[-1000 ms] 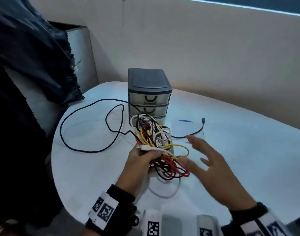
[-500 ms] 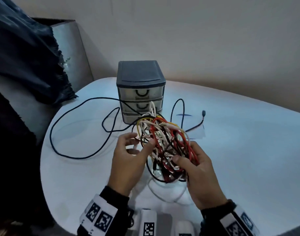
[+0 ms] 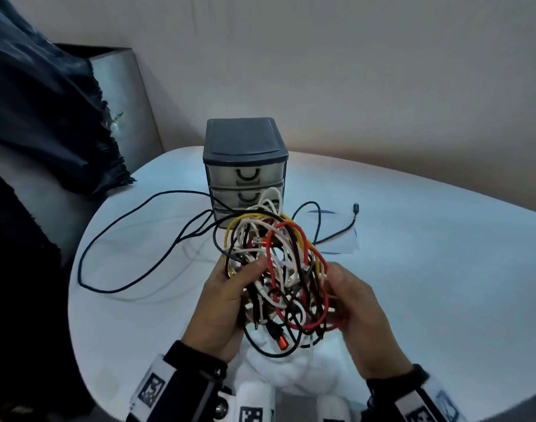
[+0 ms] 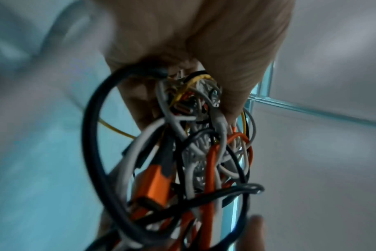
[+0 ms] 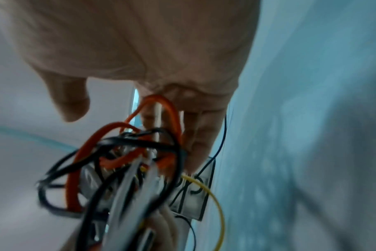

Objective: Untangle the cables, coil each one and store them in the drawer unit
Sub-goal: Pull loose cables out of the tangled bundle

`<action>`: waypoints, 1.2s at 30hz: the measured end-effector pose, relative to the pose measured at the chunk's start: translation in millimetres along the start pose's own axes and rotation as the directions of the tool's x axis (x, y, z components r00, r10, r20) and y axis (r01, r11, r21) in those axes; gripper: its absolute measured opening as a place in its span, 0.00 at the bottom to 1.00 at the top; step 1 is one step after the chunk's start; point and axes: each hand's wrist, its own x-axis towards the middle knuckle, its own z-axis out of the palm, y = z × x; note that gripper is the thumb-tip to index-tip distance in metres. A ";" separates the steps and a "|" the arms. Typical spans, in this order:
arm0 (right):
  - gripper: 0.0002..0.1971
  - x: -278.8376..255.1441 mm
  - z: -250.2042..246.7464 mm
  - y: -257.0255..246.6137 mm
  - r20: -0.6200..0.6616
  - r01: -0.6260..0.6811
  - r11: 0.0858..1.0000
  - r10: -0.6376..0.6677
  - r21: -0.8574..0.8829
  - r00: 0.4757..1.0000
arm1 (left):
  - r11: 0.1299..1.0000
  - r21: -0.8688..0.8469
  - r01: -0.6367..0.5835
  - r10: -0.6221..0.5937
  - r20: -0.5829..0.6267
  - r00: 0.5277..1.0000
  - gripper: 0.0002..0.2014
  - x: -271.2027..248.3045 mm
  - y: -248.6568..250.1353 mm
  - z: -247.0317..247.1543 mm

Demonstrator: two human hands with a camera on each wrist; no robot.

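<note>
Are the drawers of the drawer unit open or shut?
Shut, as far as visible: on the drawer unit the top two fronts sit flush with the frame. The cable tangle partly hides the lowest drawer.

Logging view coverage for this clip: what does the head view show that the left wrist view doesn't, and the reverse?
Head only: the drawer unit, all drawers closed, the long black cable trailing over the table, and the right hand.
Left wrist only: a close look at the orange connector.
Both: the left hand holding the cable tangle.
</note>
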 end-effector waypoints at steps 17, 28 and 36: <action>0.04 4.7 -2.2 -19.4 -0.143 0.278 0.790 -0.415 -0.547 0.899 | 0.824 0.508 -0.250 0.202 0.147 0.968 0.11 -7.1 3.5 -4.1; 0.08 8.8 -12.6 -20.3 -0.208 0.129 0.874 -0.251 -0.469 0.945 | 0.836 0.517 -0.184 0.149 0.108 0.983 0.09 -10.2 7.2 -5.6; 0.04 10.6 -6.4 -29.0 -0.343 0.037 0.988 0.018 0.153 0.939 | 0.962 0.026 0.271 -0.268 -0.100 0.958 0.24 2.0 9.9 -12.6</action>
